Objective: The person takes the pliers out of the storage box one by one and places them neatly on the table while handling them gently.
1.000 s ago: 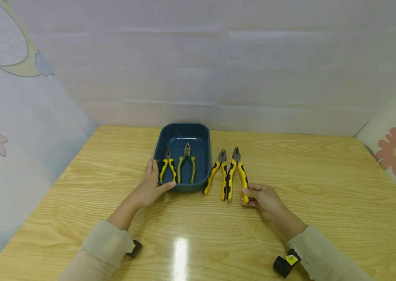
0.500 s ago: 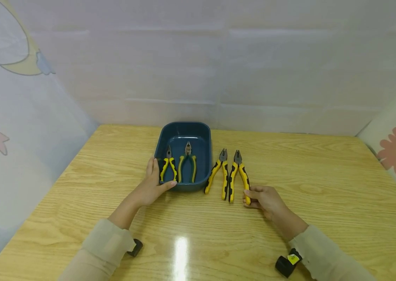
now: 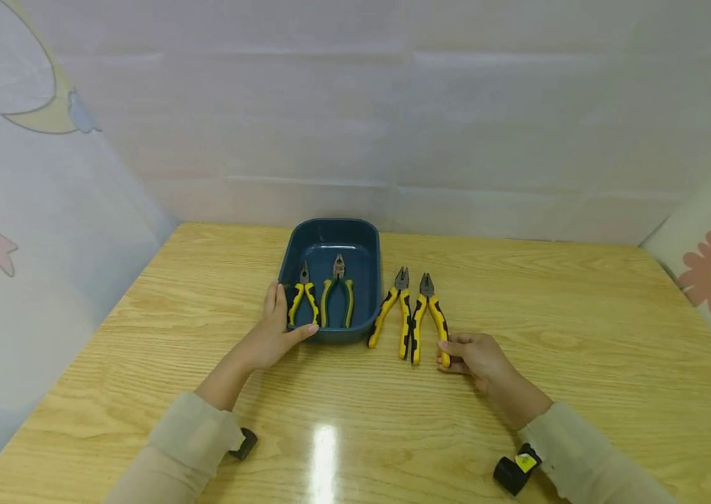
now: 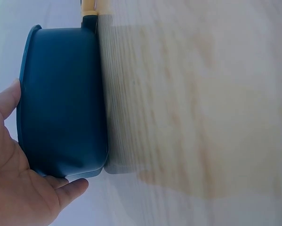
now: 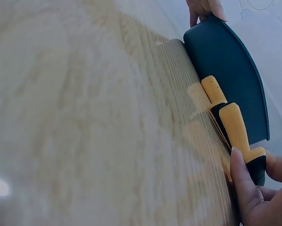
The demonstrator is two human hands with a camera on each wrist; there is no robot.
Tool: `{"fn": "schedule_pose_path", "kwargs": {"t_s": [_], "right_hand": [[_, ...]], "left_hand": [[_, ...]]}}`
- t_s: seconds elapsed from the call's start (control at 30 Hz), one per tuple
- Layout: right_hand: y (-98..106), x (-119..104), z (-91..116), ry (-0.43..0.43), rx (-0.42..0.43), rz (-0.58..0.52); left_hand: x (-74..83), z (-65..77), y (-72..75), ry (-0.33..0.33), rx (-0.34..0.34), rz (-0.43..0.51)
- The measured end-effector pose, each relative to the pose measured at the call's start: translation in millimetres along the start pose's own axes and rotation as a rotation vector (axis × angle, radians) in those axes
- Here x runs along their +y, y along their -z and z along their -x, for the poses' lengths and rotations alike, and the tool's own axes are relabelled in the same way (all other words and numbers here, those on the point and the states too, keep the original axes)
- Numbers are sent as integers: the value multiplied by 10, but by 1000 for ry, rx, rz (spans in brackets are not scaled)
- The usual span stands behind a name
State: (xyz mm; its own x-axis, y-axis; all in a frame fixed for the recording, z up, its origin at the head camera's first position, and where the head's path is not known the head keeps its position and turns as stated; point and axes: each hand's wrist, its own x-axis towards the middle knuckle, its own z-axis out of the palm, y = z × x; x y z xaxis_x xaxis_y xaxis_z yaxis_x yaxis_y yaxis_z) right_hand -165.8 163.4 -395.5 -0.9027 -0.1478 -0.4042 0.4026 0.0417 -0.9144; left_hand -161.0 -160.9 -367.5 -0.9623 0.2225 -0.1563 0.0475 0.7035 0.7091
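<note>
My left hand (image 3: 267,337) holds the near left corner of a dark blue rectangular tub (image 3: 337,336), thumb on the front rim and fingers along the left side. Inside lie long-nose pliers (image 3: 304,294) with yellow-black handles and combination pliers (image 3: 338,287) with green-yellow handles. Right of the tub, one pair of yellow-black combination pliers (image 3: 401,281) lies on the table. Beside it is a second yellow-black pair (image 3: 427,287); my right hand (image 3: 476,358) pinches the end of its right handle. In the right wrist view, thumb and fingers meet around that handle (image 5: 255,160).
The wooden table (image 3: 355,399) ends at a pale draped sheet (image 3: 393,126) at the back. Patterned sheets hang at both sides. Dark wrist devices (image 3: 513,474) sit under both sleeves. Light glares off the near middle of the table.
The rightmost pliers have slid slightly toward me, with my right hand staying on their handle. My left hand and the tub keep their place; the head view shifts a little.
</note>
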Motion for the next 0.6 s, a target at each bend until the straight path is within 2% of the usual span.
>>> {"fn": "schedule_pose_path", "kwargs": {"t_s": [0.27,0.6], "right_hand": [[-20,0,0,-14,24,28],[-26,-15,-16,10,13,128]], "left_hand": [[-3,-9,-9,4,0,-11],[0,-5,-13,10,0,-12]]}}
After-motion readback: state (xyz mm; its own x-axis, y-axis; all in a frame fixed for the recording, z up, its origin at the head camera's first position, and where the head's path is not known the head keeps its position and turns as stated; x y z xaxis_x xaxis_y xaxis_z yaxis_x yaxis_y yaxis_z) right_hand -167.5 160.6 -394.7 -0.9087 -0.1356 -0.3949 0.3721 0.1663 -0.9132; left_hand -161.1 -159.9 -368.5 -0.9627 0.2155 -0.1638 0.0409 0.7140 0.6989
